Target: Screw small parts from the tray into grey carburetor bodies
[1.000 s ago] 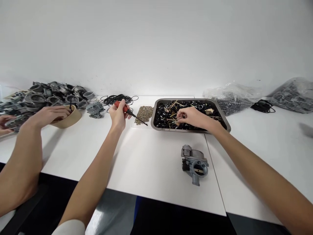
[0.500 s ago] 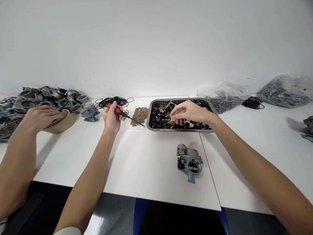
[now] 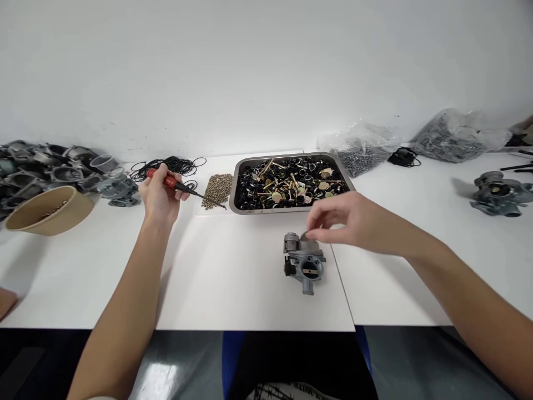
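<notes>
Holding screwdriver point(image 3: 166, 179), "WITH" on clothing point(image 3: 283, 392)

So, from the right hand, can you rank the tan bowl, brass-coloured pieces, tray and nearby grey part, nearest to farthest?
In the head view, from the right hand:
1. Grey part: close by, left.
2. Tray: beyond, left.
3. Brass-coloured pieces: left of the tray.
4. Tan bowl: far left.

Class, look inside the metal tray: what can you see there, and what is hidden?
Inside the metal tray lies a jumble of black parts, gold-coloured rods and small discs. Whatever lies beneath the top pieces is covered and cannot be seen.
</notes>
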A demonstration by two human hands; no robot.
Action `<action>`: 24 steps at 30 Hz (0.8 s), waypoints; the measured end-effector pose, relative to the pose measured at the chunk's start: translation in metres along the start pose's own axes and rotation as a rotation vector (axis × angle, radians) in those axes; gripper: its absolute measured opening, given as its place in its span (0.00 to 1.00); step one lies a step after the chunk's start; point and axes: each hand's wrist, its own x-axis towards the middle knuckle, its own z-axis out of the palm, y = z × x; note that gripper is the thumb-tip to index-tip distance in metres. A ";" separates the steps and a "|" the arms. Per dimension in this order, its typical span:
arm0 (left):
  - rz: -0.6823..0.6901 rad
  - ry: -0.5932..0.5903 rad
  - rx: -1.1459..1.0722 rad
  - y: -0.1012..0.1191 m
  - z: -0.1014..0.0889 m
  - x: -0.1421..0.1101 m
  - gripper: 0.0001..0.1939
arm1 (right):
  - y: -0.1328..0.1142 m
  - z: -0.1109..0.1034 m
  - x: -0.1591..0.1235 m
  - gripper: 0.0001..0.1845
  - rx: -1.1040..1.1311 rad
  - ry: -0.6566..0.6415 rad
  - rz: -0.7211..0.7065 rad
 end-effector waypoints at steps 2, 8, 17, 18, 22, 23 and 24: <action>-0.018 0.006 0.013 0.001 0.001 -0.001 0.16 | 0.002 0.006 -0.017 0.08 -0.021 0.028 0.004; -0.047 0.000 0.039 0.003 0.005 -0.004 0.17 | 0.016 0.023 -0.031 0.10 -0.129 0.069 -0.009; -0.055 0.017 0.061 0.005 0.007 -0.005 0.17 | 0.022 0.031 -0.027 0.10 -0.205 -0.072 0.029; -0.053 0.018 0.065 0.006 0.007 -0.005 0.17 | 0.021 0.031 -0.026 0.10 -0.212 -0.075 0.029; -0.047 0.005 0.066 0.006 0.007 -0.007 0.15 | 0.016 0.034 -0.026 0.09 -0.227 -0.035 0.047; -0.051 -0.002 0.064 0.007 0.007 -0.008 0.15 | 0.015 0.034 -0.026 0.07 -0.226 -0.017 0.063; -0.053 -0.009 0.062 0.008 0.007 -0.008 0.14 | 0.014 0.034 -0.026 0.06 -0.223 -0.003 0.082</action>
